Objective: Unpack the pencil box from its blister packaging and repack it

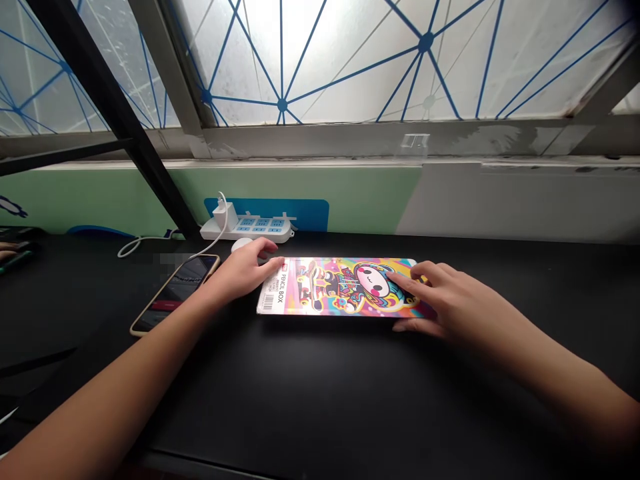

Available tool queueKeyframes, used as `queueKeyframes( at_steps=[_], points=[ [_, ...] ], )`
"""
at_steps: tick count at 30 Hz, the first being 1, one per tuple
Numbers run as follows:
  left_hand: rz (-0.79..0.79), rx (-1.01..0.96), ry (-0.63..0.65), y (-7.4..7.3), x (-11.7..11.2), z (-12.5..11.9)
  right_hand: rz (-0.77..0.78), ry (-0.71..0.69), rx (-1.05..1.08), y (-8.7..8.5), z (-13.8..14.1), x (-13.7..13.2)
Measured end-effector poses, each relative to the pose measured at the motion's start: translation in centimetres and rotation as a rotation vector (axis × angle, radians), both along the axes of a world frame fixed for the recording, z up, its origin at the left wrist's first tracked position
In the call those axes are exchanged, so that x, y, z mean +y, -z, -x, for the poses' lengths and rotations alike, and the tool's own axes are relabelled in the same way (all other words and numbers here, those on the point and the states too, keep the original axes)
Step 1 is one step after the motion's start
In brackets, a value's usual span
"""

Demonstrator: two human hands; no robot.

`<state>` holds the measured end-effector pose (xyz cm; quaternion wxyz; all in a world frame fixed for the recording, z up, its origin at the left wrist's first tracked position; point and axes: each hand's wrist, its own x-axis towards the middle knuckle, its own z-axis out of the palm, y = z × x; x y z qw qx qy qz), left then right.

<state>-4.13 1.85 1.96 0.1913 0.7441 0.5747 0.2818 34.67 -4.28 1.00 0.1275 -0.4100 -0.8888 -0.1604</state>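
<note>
A flat pencil box (335,287) with a bright cartoon print and a white label end lies closed on the black table (320,400). My left hand (245,270) rests at the box's left end, fingers curled against its edge and label. Over the box's right end lies my right hand (445,297), fingers spread on the lid and thumb at the front edge. Both hands touch the box, which stays flat on the table.
A smartphone (173,293) on a white cable lies left of the box. A white power strip (247,228) with a charger sits by the wall, a small white round object (243,245) in front of it. Window above; dark items at the far left edge.
</note>
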Motion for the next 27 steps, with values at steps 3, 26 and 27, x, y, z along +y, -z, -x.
queueKeyframes(
  at_steps=[3, 26, 27],
  points=[
    [0.013, 0.115, -0.059, 0.2, 0.0, 0.1, 0.003, 0.004, 0.003, 0.2, 0.0, 0.1],
    [0.427, -0.033, 0.058, -1.1, -1.2, 0.1, 0.083, -0.156, -0.085, 0.7, 12.6, -0.4],
    [0.442, -0.037, 0.061, -1.2, -1.2, 0.1, 0.101, -0.161, -0.093, 0.5, 13.2, -0.2]
  ],
)
